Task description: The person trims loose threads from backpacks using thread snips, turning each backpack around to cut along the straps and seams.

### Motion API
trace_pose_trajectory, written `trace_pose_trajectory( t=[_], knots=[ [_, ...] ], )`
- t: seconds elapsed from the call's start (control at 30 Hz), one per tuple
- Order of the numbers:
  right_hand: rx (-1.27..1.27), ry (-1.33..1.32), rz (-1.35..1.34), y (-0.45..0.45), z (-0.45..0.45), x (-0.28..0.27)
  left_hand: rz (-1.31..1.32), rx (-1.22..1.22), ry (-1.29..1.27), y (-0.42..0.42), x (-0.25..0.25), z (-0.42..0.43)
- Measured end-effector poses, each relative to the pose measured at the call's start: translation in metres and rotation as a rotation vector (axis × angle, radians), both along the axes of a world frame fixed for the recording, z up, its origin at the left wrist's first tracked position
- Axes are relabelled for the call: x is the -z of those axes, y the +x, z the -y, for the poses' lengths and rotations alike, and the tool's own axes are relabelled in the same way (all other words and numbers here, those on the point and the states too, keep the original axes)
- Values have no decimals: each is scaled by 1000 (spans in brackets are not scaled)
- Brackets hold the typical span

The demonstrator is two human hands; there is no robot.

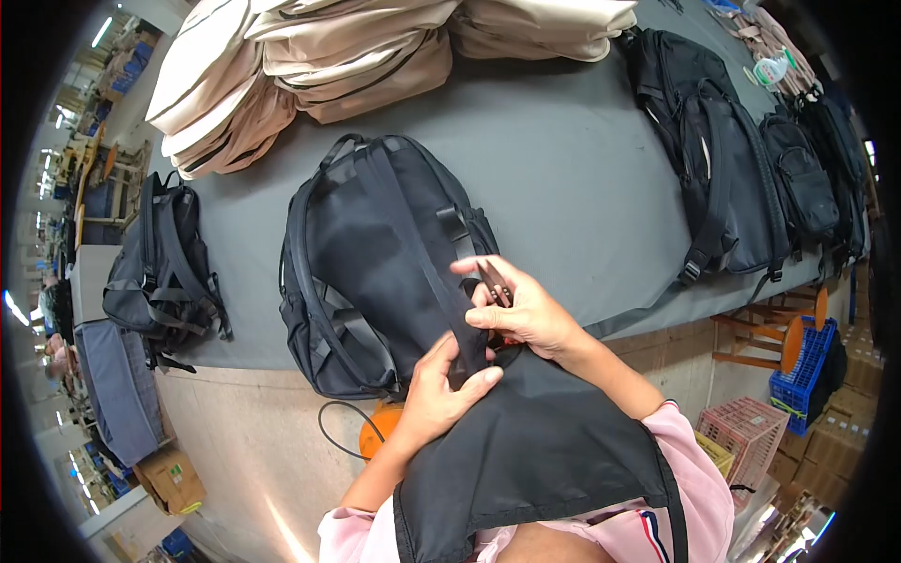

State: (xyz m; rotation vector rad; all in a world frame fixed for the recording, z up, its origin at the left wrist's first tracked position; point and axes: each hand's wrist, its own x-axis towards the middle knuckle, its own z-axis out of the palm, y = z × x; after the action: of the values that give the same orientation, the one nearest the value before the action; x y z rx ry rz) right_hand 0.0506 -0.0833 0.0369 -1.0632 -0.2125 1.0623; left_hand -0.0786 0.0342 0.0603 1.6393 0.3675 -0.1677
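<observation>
A black backpack [343, 230] lies on the grey-covered table with its shoulder straps facing up. My left hand [439, 387] is closed on the lower part of one shoulder strap [405, 225], near the table's front edge. Just above and to the right, my right hand [526, 317] holds small dark thread snips [494, 283], blades pointing up and away. The thumb and fingertips of that hand are close to the strap's edge; whether they also pinch it, I cannot tell.
Beige bags [361, 66] are piled at the back of the table [563, 169]. Black backpacks [723, 169] stand on the right, and a smaller one [160, 263] on the left. Below right are a wooden stool [793, 342], a blue crate [807, 375] and a pink crate [741, 432].
</observation>
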Motion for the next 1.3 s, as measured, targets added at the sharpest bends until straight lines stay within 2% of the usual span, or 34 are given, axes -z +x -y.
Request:
trace_pose_trajectory(
  t=[0.07,0.1,0.17,0.2,0.23,0.3,0.37,0.47,0.6,0.7,0.83,1.1,1.3],
  knots=[
    [153,16,197,-7,-1,-5,247,-48,534,4,0,3],
    [143,0,199,-7,1,-14,369,-64,798,7,0,4],
    [137,-35,209,-2,5,-27,694,-171,928,19,-1,1],
    [147,-5,217,0,5,-26,806,-162,1046,24,-2,-2],
    [111,-7,125,3,7,-26,818,-54,1111,28,-10,-6],
    [35,-2,-58,10,10,-28,802,227,1093,38,-22,-19],
    [122,6,-14,9,4,-15,752,235,869,44,-14,-26],
    [244,-67,124,0,10,-6,534,127,582,45,-5,-28],
    [353,-213,519,-9,19,-11,330,-26,165,39,4,-29],
    [274,-310,928,-6,25,-17,341,3,159,41,4,-32],
    [269,-294,1141,6,27,-16,336,4,152,42,3,-32],
    [193,-244,1284,20,24,-20,385,78,230,42,7,-38],
    [178,-242,1311,22,26,-23,357,71,193,43,9,-36]
  ],
)
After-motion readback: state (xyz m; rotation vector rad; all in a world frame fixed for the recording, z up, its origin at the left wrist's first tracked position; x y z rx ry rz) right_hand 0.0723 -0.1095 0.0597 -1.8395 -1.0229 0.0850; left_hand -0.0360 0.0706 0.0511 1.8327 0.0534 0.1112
